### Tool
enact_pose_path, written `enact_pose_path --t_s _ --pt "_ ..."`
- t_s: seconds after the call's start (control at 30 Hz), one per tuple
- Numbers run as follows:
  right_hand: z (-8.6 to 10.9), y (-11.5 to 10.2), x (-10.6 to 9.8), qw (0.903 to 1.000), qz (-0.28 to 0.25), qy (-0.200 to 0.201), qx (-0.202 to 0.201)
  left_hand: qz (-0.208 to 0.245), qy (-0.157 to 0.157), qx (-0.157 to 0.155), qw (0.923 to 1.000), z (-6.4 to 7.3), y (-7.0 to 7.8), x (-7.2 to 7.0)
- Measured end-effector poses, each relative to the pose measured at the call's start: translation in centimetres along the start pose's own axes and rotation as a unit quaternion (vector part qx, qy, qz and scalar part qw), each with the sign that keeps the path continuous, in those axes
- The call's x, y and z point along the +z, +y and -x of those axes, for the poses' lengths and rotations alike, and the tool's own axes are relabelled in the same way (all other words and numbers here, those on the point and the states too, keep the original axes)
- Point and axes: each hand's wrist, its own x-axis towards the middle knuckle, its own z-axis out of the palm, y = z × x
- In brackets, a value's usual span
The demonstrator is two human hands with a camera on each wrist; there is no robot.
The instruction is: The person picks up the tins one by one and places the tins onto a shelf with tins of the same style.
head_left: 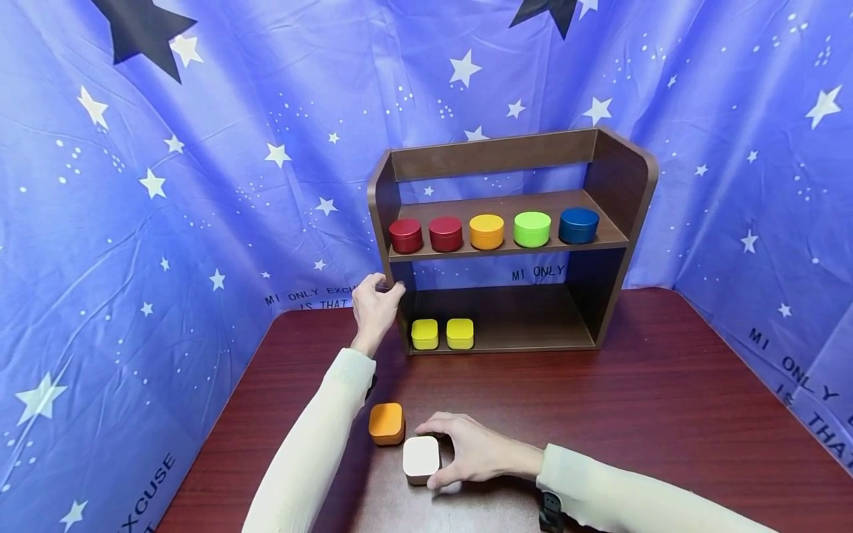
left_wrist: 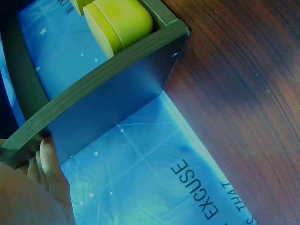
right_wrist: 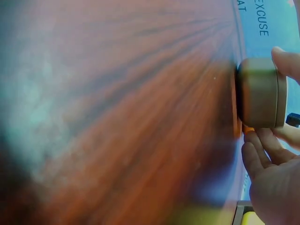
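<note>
At the left side of a small brown shelf, my left hand grips the edge of the side panel. In the left wrist view the fingers lie against the panel's outer face. My right hand holds a square tin with a white lid between thumb and fingers, low over the table or on it; I cannot tell which. The right wrist view shows the tin's side, with the thumb and fingers on opposite sides. Just beyond it sits an orange square tin on the table.
Round tins in dark red, dark red, orange-yellow, green and blue line the upper shelf. Two yellow square tins stand lower left. A starry blue curtain surrounds the reddish-brown table.
</note>
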Motion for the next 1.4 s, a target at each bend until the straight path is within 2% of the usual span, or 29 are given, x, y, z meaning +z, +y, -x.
enact_pose_path --t_s 1.4 --pt "-0.44 -0.56 0.45 0.9989 -0.043 0.008 0.019 -0.004 -0.003 -0.005 1.0 -0.1 -0.17 0.08"
